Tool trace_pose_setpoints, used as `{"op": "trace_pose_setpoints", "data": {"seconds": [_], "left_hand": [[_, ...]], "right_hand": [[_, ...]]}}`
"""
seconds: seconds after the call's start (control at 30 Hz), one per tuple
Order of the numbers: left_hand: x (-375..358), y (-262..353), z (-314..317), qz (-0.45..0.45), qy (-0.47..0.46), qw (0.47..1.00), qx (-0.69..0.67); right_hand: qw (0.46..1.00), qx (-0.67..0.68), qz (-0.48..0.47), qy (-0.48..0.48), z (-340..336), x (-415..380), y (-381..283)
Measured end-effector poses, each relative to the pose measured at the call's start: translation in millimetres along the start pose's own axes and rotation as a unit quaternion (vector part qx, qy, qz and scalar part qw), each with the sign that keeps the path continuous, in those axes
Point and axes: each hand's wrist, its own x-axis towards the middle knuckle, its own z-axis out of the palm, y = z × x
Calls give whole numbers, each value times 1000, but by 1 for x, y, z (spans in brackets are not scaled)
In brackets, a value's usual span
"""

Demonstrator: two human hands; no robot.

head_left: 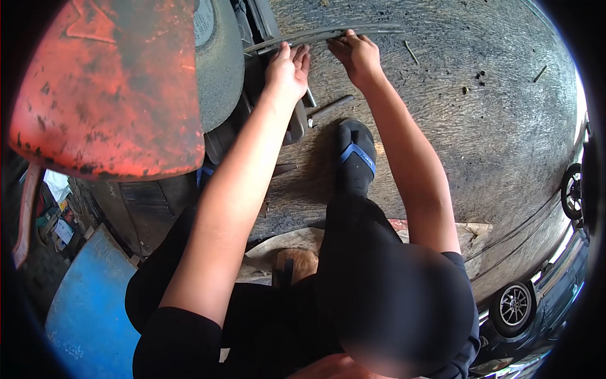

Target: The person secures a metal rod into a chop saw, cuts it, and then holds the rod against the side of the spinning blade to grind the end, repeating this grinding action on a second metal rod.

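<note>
I see one red machine housing [107, 88] and one grey grinding wheel [218, 63] at left, on the scored concrete floor [492, 114]. Two long thin metal strips [328, 35] lie on the floor beside the wheel. They look light, stiff and springy; I judge mid-length the best hold. My left hand [287, 69] presses flat, fingers spread. My right hand [356, 54] pinches the strips.

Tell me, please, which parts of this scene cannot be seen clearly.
- Head view: left end of the metal strips, hidden by the grinding wheel.
- Right hand: its fingers curl over the strips, so the grip is unclear.
- Car: cut off by the lens edge.
</note>
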Motion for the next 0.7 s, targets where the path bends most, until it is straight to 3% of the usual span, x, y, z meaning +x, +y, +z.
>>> {"op": "trace_pose_setpoints", "data": {"seconds": [0.7], "left_hand": [[8,0,16,-20,48,998,-44]], "right_hand": [[1000,4,16,-9,2,7,-4]]}}
